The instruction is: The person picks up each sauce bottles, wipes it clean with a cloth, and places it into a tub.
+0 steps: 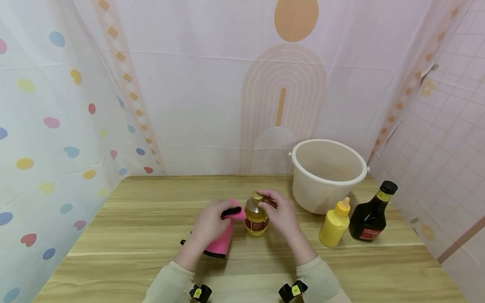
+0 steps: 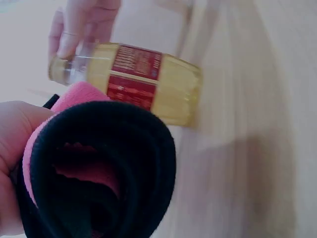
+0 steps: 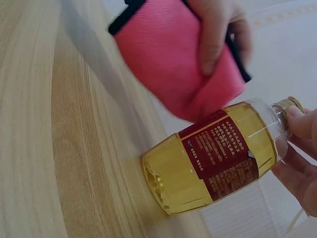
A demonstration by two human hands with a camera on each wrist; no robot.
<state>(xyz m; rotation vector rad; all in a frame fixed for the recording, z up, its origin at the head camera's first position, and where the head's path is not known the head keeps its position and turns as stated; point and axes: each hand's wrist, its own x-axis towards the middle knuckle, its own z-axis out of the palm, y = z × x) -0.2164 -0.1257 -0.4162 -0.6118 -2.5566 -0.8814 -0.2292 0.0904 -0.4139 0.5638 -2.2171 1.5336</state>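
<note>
My left hand [image 1: 211,221] holds a folded pink cloth [image 1: 222,243] with black edging. In the left wrist view the cloth [image 2: 81,101] is rolled over, its dark edge facing the camera. Just right of it, a clear bottle of yellow oil [image 1: 256,216] with a dark red label stands upright on the table. My right hand [image 1: 283,213] grips this bottle at its neck, right by the gold cap [image 1: 257,195]. Seen from the right wrist, the cloth [image 3: 163,54] overlaps the upper side of the oil bottle [image 3: 213,153].
A cream bucket [image 1: 329,183] stands at the back right of the wooden table [image 1: 144,214]. In front of it are a yellow squeeze bottle [image 1: 333,227] with an orange cap and a dark sauce bottle [image 1: 369,219] with a black cap. A patterned curtain [image 1: 197,105] hangs behind.
</note>
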